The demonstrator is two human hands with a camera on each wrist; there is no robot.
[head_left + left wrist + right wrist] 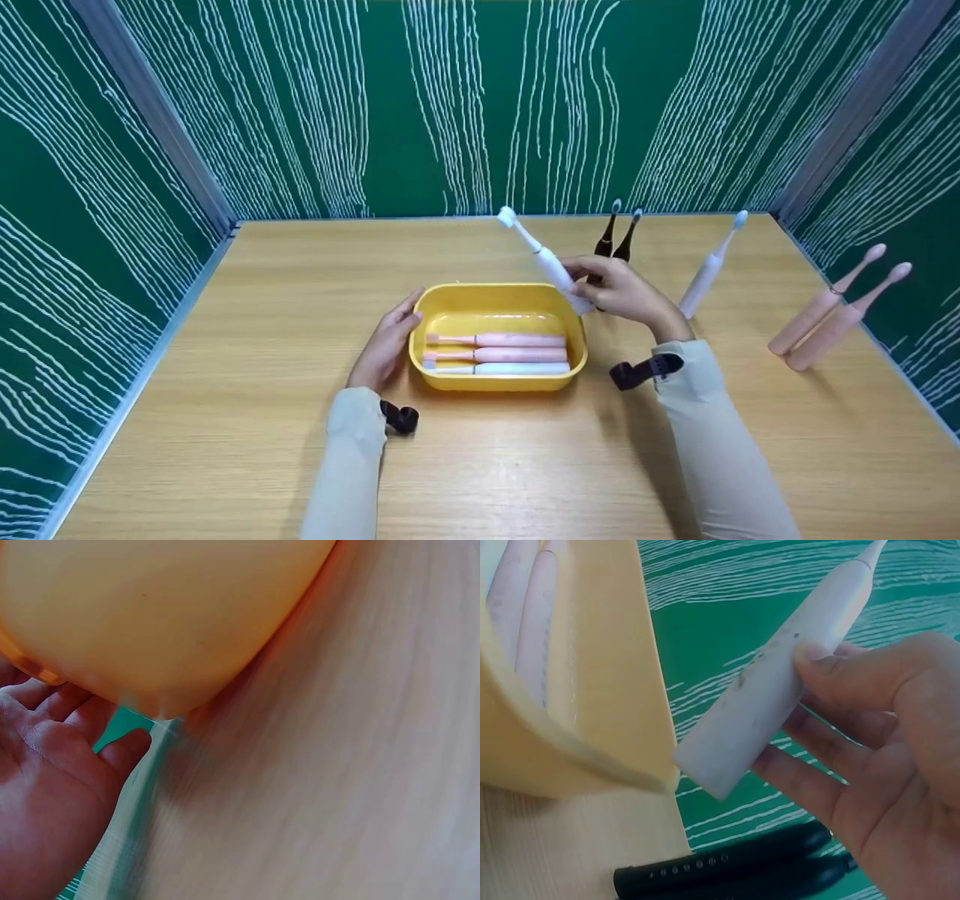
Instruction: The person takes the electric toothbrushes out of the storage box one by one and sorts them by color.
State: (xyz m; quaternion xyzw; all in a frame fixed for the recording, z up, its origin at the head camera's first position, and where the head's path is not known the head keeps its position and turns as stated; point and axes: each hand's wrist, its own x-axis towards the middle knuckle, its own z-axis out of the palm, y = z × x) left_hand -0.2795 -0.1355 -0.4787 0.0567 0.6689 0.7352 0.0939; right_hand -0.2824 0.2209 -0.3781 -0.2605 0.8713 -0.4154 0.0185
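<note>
A white electric toothbrush (553, 268) is gripped by its handle in my right hand (626, 289), thumb on one side and fingers on the other. It is tilted, its head up to the left and its base near the right end of a yellow bin (495, 382). Two pink toothbrushes (517, 354) and a white toothbrush (525, 368) lie side by side in the bin. My left hand (385, 345) rests against the bin's left end, fingers fairly straight along the outer wall. The left wrist view shows that hand's thumb (127, 751) sticking out beside the bin.
Two black toothbrushes (604, 244) stand behind my right hand, partly hidden by it. Farther right stand a white toothbrush (705, 277) and two pink toothbrushes (825, 330). Green walls (390, 150) with white wavy lines border the wooden table (285, 300).
</note>
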